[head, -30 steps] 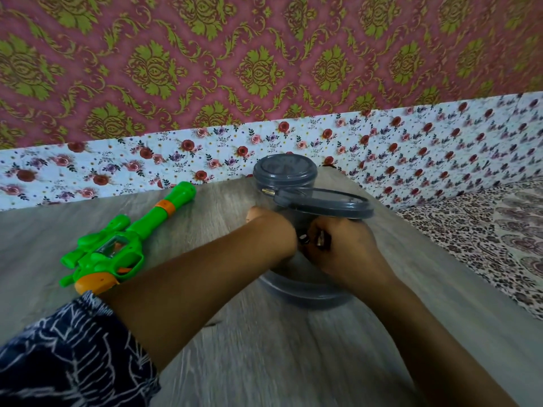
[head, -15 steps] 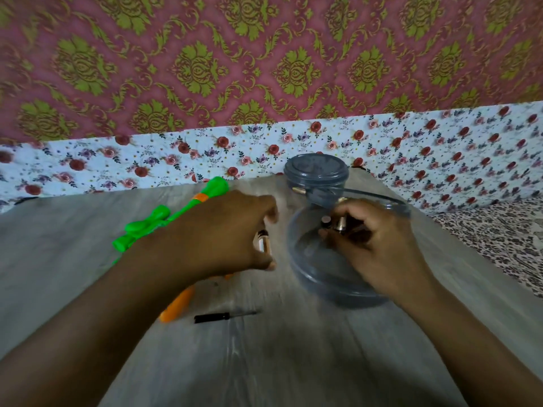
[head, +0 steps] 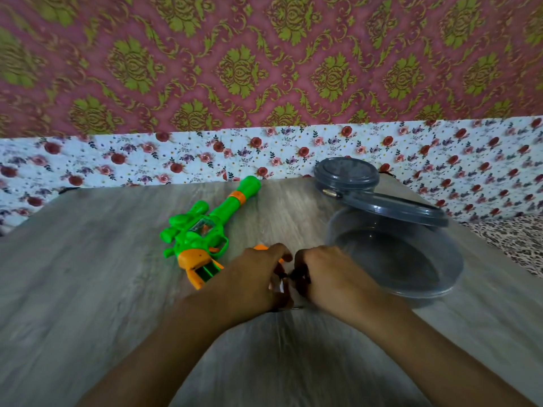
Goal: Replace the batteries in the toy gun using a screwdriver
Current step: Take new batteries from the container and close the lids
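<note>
The green and orange toy gun lies on the wooden table, its barrel pointing to the far wall. The battery slot in its orange grip is uncovered. My left hand and my right hand meet just right of the grip, low over the table. Each is closed on a small battery, and the batteries show only as dark and pale bits between the fingers. An orange piece peeks out behind my left hand. My hands hide the screwdriver.
A clear round tub stands right of my hands, its grey lid resting tilted on the rim. A smaller lidded grey tub stands behind it by the floral wall. The table's right edge drops to a patterned cloth.
Both hands came out of the clear tub with batteries and moved left and toward me, meeting beside the gun's grip. The view also shifted, so the gun sits nearer the middle.
</note>
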